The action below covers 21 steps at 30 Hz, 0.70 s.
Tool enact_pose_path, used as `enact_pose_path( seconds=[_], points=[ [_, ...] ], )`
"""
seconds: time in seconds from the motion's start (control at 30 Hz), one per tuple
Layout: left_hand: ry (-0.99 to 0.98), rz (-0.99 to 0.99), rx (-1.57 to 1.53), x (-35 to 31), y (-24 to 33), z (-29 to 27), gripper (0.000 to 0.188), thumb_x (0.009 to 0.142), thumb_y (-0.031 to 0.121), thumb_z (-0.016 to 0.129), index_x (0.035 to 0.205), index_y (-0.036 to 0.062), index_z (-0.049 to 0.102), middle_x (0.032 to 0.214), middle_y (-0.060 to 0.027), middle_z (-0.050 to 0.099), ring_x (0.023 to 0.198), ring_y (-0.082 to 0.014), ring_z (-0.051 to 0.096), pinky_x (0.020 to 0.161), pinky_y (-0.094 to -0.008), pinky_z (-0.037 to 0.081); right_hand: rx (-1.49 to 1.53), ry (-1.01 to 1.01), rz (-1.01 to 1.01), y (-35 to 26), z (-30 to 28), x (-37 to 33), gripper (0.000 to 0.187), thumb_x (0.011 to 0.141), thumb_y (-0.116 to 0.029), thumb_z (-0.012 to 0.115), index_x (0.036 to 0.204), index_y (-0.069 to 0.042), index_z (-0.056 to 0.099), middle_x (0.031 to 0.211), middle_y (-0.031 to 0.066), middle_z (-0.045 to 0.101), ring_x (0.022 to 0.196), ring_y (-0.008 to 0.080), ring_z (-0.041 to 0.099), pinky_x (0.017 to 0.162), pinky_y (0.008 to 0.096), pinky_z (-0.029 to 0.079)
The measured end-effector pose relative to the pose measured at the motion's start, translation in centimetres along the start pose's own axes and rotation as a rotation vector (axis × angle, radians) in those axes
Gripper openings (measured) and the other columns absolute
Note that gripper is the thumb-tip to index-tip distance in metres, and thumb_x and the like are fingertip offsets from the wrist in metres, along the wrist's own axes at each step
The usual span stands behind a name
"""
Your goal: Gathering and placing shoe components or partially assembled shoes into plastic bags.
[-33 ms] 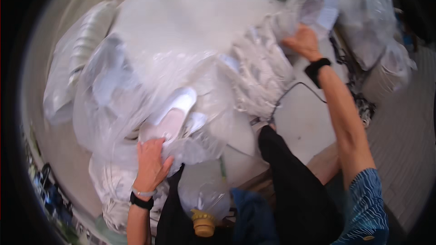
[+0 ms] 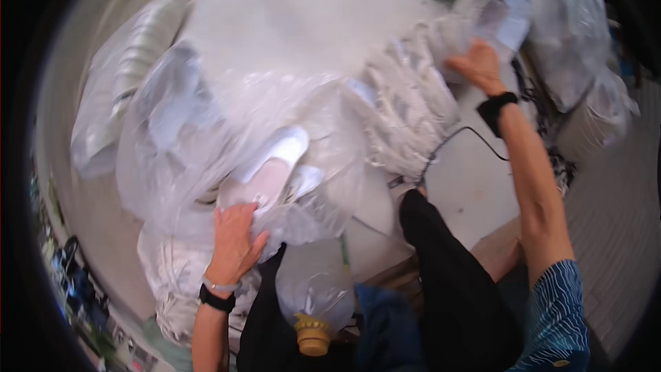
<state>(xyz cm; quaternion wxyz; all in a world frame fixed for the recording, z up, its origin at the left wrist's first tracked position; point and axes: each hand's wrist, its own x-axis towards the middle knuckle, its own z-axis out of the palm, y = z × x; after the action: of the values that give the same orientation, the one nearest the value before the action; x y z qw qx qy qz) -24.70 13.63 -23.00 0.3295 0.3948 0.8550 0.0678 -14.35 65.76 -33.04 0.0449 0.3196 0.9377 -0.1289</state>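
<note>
My left hand (image 2: pixel 237 241) has its fingers over the heel end of a white shoe (image 2: pixel 268 176) with a pale pinkish insole, the thumb held apart. That shoe lies on a crumpled clear plastic bag (image 2: pixel 172 138), sole down. Farther off to the right, my right hand (image 2: pixel 480 69) is at the lower end of another white shoe (image 2: pixel 508 17), its thumb pointing left and its fingertips partly hidden. Beside this hand, a row of white laced shoes (image 2: pixel 406 100) stands packed tightly together.
Bagged shoes (image 2: pixel 131 76) lie at the far left, and more filled clear bags (image 2: pixel 568 34) stand at the far right. A dark cable (image 2: pixel 475 131) curves over the white surface. Between my legs is a clear plastic container with a yellow cap (image 2: pixel 313 341). White shoes (image 2: pixel 175 282) are heaped by my left wrist.
The whole scene sits slightly farther right in the picture. Both hands keep their places at the same two shoes.
</note>
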Motion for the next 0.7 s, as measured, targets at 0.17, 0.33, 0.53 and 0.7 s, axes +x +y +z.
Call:
enact_pose_path(
  seconds=[0.17,0.33,0.53,0.7],
  points=[
    [-0.026,-0.011,0.048,-0.3,-0.1,-0.3,0.057,0.073,0.022,0.070,0.121,0.0043,0.047,0.111,-0.0132,0.054,0.110,-0.0303,0.048,0.102,-0.0573,0.027,0.512,0.062,0.307,4.6,-7.3,-1.7,0.051,0.067,-0.034,0.077,0.094,0.007,0.066,0.090,0.0134,0.068,0.078,0.0219,0.065,0.073,0.0364,0.050],
    [0.042,-0.050,0.071,-1.0,1.0,-0.1,0.057,0.074,0.016,0.068,0.126,0.0064,0.046,0.120,-0.0139,0.051,0.117,-0.0336,0.044,0.101,-0.0589,0.028,1.270,0.376,0.306,9.1,-14.2,-5.2,0.053,0.083,-0.024,0.068,0.123,0.006,0.051,0.122,0.0114,0.056,0.112,0.0189,0.054,0.101,0.0341,0.040],
    [0.183,0.173,0.174,-1.6,1.2,-0.1,0.051,0.075,0.003,0.059,0.124,0.0085,0.048,0.126,-0.0160,0.048,0.119,-0.0383,0.042,0.099,-0.0534,0.033,1.774,0.108,-0.207,11.0,-16.7,-15.1,0.038,0.090,-0.018,0.056,0.120,0.004,0.051,0.119,0.0121,0.058,0.109,0.0229,0.057,0.097,0.0386,0.045],
    [0.019,0.230,-0.203,-7.1,2.1,-3.5,0.030,0.078,0.004,0.056,0.107,0.0069,0.054,0.107,-0.0160,0.059,0.100,-0.0362,0.055,0.081,-0.0437,0.046,1.273,-0.383,-0.067,-17.5,-15.5,-15.6,0.072,0.050,-0.022,0.089,0.107,0.009,0.058,0.096,0.0116,0.066,0.085,0.0191,0.065,0.080,0.0300,0.051]
  ],
)
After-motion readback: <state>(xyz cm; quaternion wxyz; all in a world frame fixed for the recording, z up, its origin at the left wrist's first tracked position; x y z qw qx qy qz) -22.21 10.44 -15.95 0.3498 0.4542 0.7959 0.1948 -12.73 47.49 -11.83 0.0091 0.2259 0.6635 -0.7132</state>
